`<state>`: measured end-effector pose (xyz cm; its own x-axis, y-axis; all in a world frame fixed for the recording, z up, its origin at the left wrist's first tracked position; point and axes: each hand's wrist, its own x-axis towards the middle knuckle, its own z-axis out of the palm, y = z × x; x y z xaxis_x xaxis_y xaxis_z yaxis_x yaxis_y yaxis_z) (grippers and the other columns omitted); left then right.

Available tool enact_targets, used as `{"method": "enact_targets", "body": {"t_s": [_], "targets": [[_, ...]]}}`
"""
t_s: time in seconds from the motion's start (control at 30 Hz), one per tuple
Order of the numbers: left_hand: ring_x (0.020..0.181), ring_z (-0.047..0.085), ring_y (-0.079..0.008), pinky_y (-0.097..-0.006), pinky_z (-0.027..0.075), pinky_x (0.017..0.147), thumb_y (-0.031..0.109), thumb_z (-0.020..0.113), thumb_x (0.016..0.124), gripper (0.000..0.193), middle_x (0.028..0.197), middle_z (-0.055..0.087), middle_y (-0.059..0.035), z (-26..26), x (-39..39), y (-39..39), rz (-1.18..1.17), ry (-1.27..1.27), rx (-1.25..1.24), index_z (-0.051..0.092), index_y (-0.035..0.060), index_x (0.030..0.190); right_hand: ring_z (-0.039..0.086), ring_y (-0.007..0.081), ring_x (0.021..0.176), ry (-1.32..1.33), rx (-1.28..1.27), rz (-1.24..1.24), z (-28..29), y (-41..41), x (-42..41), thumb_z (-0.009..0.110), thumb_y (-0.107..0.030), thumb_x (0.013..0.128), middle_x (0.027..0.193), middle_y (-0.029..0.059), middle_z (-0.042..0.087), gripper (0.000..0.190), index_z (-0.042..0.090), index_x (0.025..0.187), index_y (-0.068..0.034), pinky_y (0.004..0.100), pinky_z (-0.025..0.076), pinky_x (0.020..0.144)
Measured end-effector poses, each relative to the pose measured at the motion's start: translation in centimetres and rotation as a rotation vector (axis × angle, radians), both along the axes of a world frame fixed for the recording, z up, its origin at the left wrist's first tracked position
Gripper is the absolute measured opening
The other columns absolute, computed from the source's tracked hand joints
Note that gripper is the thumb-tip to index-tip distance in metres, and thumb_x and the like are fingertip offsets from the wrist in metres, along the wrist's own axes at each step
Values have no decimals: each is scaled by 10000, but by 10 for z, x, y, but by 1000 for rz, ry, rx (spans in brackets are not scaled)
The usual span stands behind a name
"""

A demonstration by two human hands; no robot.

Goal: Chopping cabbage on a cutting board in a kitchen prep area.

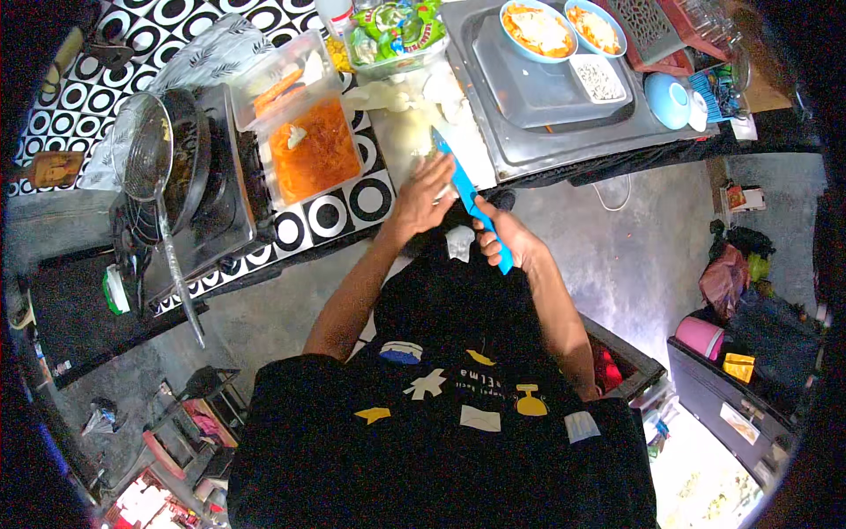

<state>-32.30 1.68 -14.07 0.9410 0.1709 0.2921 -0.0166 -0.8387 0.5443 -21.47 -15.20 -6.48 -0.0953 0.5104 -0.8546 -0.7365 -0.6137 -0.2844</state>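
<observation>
My right hand point(505, 235) grips the handle of a bright blue kitchen knife point(464, 182), its blade pointing away from me over a white cutting board point(486, 155). My left hand point(423, 192) lies just left of the blade, fingers stretched toward it and the thumb lower down. Whether anything is under those fingers is hidden. Pale cut vegetable pieces, perhaps cabbage point(413, 135), lie beyond the hand, partly washed out by glare. Left of the board stands a clear plastic container point(317, 152) of shredded orange vegetable, probably carrot, with one pale scrap on top.
Another clear tub point(284, 86) holds a carrot. Green packets point(403, 30) fill a container behind the board. Two blue bowls point(538, 30) of food rest on an upturned grey tub point(529, 86) at right. A strainer point(145, 149) lies over pans on the left, handle overhanging the counter edge.
</observation>
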Motion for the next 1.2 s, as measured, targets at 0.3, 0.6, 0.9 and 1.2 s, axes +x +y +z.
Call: {"method": "enact_targets", "body": {"t_s": [0.3, 0.6, 0.9, 1.2], "targets": [[1244, 338, -344, -468, 212, 1053, 252, 516, 830, 445, 1317, 395, -173, 27, 6, 5, 90, -110, -3, 484, -4, 1192, 578, 259, 499, -958, -24, 380, -15, -9, -1, 411, -528, 875, 577, 141, 557, 540, 544, 821, -7, 379, 476, 478], [1101, 470, -318, -445, 298, 1004, 227, 528, 830, 356, 1108, 544, -160, 5, -2, 31, 197, -2, 90, 544, -1, 1103, 609, 376, 679, -1668, 29, 702, -3, -33, 20, 499, -391, 854, 678, 192, 610, 343, 573, 833, -57, 471, 482, 606], [1042, 544, -305, -312, 400, 907, 203, 384, 924, 339, 1092, 575, -203, 35, 8, 27, 837, 55, -537, 555, -44, 1080, 552, 463, 598, -1320, 472, 608, -80, -4, 8, 501, -347, 874, 617, 269, 556, 376, 547, 784, 16, 503, 443, 539], [1016, 560, -335, -351, 424, 891, 182, 522, 843, 286, 1061, 592, -209, 13, -8, 15, 872, -6, -260, 598, -28, 1021, 559, 468, 705, -1294, 170, 593, -67, 3, 24, 428, -386, 903, 711, 290, 573, 443, 527, 776, 28, 543, 431, 638]]}}
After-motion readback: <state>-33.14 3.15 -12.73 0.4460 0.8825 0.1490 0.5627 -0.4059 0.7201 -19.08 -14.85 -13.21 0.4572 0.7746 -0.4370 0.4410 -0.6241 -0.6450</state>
